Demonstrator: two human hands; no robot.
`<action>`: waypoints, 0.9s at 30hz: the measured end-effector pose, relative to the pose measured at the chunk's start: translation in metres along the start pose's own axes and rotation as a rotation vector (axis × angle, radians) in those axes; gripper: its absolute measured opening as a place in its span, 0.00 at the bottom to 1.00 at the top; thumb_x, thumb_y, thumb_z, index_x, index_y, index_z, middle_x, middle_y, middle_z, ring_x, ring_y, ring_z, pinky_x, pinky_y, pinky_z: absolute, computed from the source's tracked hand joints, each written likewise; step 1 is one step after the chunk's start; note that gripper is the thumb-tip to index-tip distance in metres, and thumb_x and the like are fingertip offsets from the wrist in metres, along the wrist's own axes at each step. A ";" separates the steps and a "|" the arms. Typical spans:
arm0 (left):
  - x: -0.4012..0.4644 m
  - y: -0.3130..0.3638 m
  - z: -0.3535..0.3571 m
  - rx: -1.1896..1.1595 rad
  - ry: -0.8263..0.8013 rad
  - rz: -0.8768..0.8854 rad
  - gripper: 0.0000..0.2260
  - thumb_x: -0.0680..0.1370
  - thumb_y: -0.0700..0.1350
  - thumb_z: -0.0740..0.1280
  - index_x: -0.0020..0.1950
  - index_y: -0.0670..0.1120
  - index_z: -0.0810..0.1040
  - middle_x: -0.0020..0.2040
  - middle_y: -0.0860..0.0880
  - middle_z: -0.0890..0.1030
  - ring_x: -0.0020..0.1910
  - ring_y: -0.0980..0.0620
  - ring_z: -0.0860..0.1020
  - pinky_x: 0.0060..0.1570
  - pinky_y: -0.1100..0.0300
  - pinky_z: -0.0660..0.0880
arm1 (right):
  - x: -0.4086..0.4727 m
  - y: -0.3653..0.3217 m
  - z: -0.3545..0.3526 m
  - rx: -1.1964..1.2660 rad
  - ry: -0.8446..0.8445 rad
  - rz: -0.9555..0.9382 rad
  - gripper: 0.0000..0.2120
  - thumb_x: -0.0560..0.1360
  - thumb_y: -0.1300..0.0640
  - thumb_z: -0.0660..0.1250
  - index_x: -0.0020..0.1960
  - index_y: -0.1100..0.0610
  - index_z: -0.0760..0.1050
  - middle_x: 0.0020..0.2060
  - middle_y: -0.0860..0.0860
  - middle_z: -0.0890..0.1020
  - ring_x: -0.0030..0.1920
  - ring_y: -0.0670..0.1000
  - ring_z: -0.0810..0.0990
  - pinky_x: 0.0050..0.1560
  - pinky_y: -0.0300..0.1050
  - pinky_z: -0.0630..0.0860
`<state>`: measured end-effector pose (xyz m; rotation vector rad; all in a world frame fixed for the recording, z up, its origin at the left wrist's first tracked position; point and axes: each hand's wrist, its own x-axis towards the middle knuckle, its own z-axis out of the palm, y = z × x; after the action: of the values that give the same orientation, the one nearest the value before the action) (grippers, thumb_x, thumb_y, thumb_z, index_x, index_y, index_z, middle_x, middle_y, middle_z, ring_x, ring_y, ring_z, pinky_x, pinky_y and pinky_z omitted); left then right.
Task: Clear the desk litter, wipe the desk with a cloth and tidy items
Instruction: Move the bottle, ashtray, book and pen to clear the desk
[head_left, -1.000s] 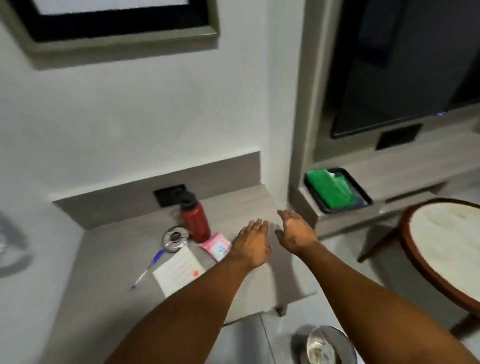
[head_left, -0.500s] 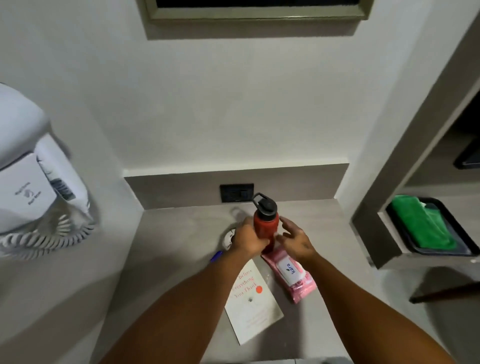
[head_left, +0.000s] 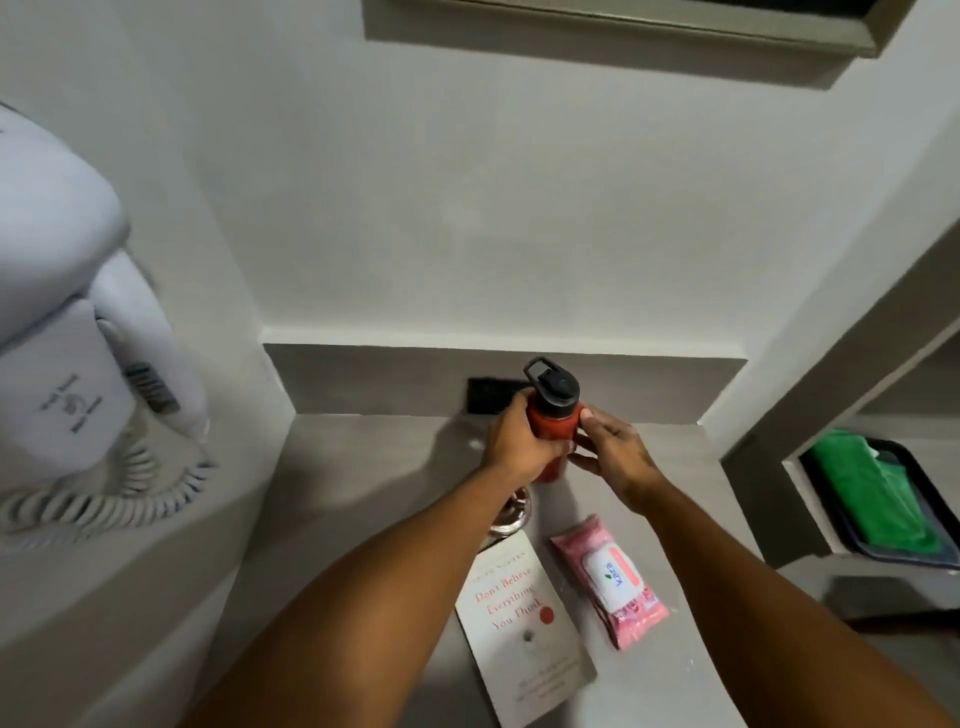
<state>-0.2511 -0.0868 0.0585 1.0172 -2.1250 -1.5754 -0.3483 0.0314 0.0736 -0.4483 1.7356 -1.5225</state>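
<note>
A red bottle (head_left: 551, 423) with a black cap stands near the back of the grey desk (head_left: 363, 478). My left hand (head_left: 511, 441) is wrapped around its left side and my right hand (head_left: 610, 457) holds its right side. The bottle's base is hidden by my fingers, so I cannot tell whether it rests on the desk. A white book (head_left: 524, 629) with red lettering lies flat in front. A pink wet-wipes pack (head_left: 610, 579) lies to the right of the book. A shiny round metal object (head_left: 511, 514) shows partly under my left forearm.
A white wall-mounted hair dryer (head_left: 67, 332) with a coiled cord hangs on the left wall. A black socket (head_left: 491, 395) sits in the back panel behind the bottle. To the right, a dark tray (head_left: 930, 519) on a lower shelf holds a green cloth (head_left: 883, 493).
The view swung left onto the desk. Both hands went from hovering open over the desk to gripping the red bottle, now held closer to the back wall.
</note>
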 end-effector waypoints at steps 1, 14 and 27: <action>0.003 0.002 -0.011 0.007 0.030 0.005 0.35 0.63 0.48 0.82 0.66 0.56 0.70 0.62 0.53 0.81 0.61 0.51 0.78 0.59 0.55 0.73 | 0.006 -0.004 0.009 0.006 -0.015 -0.001 0.14 0.84 0.53 0.57 0.62 0.42 0.78 0.57 0.47 0.83 0.60 0.49 0.80 0.42 0.38 0.81; 0.012 -0.067 -0.206 0.001 0.572 -0.139 0.28 0.64 0.37 0.79 0.62 0.50 0.76 0.42 0.64 0.76 0.39 0.63 0.74 0.30 0.82 0.67 | 0.089 -0.007 0.251 -0.013 -0.369 0.098 0.17 0.84 0.51 0.55 0.70 0.42 0.73 0.64 0.52 0.79 0.62 0.52 0.77 0.59 0.48 0.77; 0.014 -0.105 -0.236 0.002 0.694 -0.067 0.21 0.70 0.32 0.74 0.60 0.43 0.76 0.49 0.57 0.77 0.51 0.59 0.75 0.59 0.64 0.69 | 0.123 0.012 0.313 -0.140 -0.459 0.117 0.16 0.84 0.49 0.55 0.68 0.39 0.74 0.57 0.48 0.81 0.58 0.50 0.79 0.56 0.47 0.80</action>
<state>-0.0780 -0.2782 0.0419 1.3921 -1.6190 -1.0231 -0.1950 -0.2644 0.0265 -0.6950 1.4790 -1.1124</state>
